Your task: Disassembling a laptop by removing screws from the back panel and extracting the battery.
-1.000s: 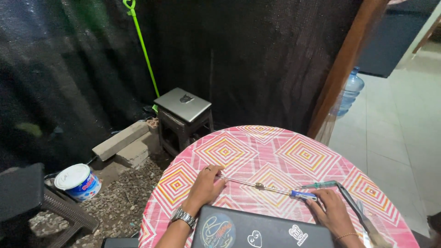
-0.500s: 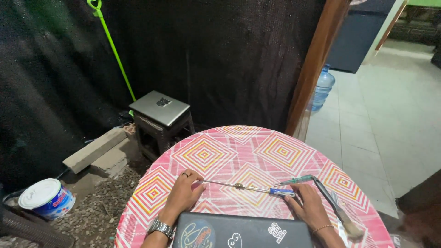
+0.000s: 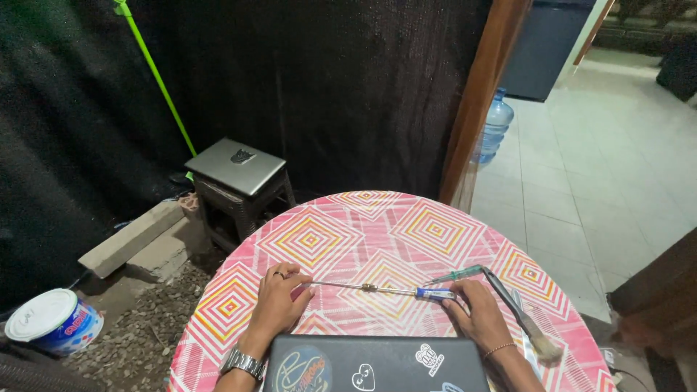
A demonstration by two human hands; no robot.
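**Screwdriver lies crosswise between our two hands**

We have a long screwdriver (image 3: 377,289) flat on the bench (image 3: 363,225), its axis running almost straight left to right in front of us, tilted only slightly so the handle end sits a touch nearer to us. The blue handle points toward our right hand (image 3: 479,319); the bare metal tip points toward our left hand (image 3: 278,301).

Our right fingers (image 3: 456,299) rest on the handle end, curled loosely over it. We cannot tell whether they pinch it or merely lie on it. Our left fingers (image 3: 296,284) are bent and close together, lying on the bench right at the shaft's tip, touching or just short of it; the exact contact is too small to make out. A ring shows on that hand and a watch (image 3: 243,361) on its wrist.

So each hand is at one end of the tool, and the shaft spans the gap between them. The right hand is the one nearer the grip.

Just beyond the right fingers lies a second screwdriver with a green handle (image 3: 454,276), and to their right a brush (image 3: 519,312) slants toward the bench edge. A dark laptop (image 3: 377,363) with stickers sits closed, just on our side of both wrists.
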